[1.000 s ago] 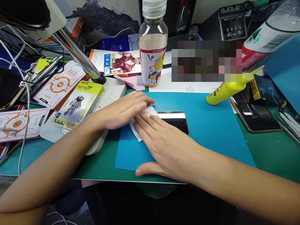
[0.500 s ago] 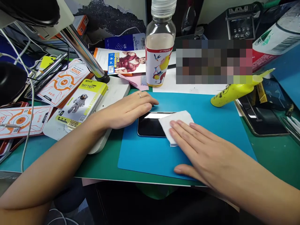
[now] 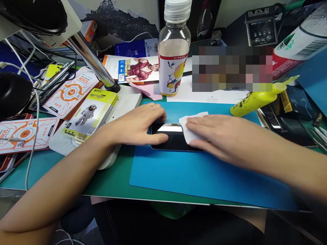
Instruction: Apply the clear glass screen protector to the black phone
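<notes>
A black-screened smartphone (image 3: 170, 143) lies flat on the blue mat (image 3: 163, 168), a bright reflection along its far side. My left hand (image 3: 138, 124) is at the phone's left end, thumb across the screen and curled fingers by the far edge. My right hand (image 3: 217, 132) presses a folded white wipe (image 3: 187, 131) onto the right part of the screen. Its fingers lie over the wipe and its thumb rests at the wipe's near edge. The phone's right end is hidden under this hand and the wipe.
Behind the mat stands a clear bottle (image 3: 174, 61) with a colourful label. A yellow squeeze bottle (image 3: 252, 102) leans at the right. To the left are a battery box (image 3: 89, 114), orange-and-white screen boxes (image 3: 71, 92) and a metal stand pole (image 3: 93, 63) on a white base (image 3: 127, 95).
My right hand has turned flatter and shifted the wipe slightly right and away from me. My left thumb has come down over the screen, and its fingers have curled in.
</notes>
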A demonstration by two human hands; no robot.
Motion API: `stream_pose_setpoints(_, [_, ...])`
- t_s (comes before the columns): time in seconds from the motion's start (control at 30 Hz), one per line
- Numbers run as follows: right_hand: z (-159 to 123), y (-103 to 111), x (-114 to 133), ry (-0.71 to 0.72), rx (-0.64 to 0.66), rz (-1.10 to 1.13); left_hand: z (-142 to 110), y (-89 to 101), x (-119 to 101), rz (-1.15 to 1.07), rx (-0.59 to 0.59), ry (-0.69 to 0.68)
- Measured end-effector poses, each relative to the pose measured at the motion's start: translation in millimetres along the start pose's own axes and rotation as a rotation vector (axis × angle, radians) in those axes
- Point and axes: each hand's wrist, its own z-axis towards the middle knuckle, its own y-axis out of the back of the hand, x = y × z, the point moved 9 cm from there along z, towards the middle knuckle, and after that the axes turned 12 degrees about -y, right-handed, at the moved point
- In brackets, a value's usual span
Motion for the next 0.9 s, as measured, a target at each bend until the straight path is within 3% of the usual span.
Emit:
stream_pose_setpoints(0.1, [11.7, 2.7, -22.6, 0.023, -0.002, 0.32, 0.5, -0.3, -3.3, 0.038, 0.006, -0.027])
stream_pose_setpoints(0.2, [14.9, 2.0, -38.9, -0.084, -0.05, 0.414, 0.6, -2.2, -6.8, 0.055, 0.006, -0.067])
stream_pose_setpoints(0.4, [1.7, 23.7, -54.7, -0.193, -0.234, 0.189, 0.0, -6.6, -15.9, 0.124, 0.013, -0.115])
stream_pose_setpoints(0.53, [-2.5, 20.8, -67.3, -0.223, -0.213, 0.092, -0.4, -8.9, -21.9, 0.179, 0.044, -0.102])
stream_pose_setpoints(0.73, [-0.8, 13.1, -54.2, -0.189, -0.207, 0.15, -0.9, -9.0, -26.4, 0.209, 0.052, -0.114])
stream_pose_setpoints(0.83, [-0.2, 18.5, -37.5, -0.142, -0.239, 0.224, -0.1, -9.4, -25.5, 0.22, 0.057, -0.103])
stream_pose_setpoints(0.9, [1.0, 13.9, -21.7, -0.076, -0.186, 0.274, 0.8, -10.2, -24.3, 0.217, 0.063, -0.087])
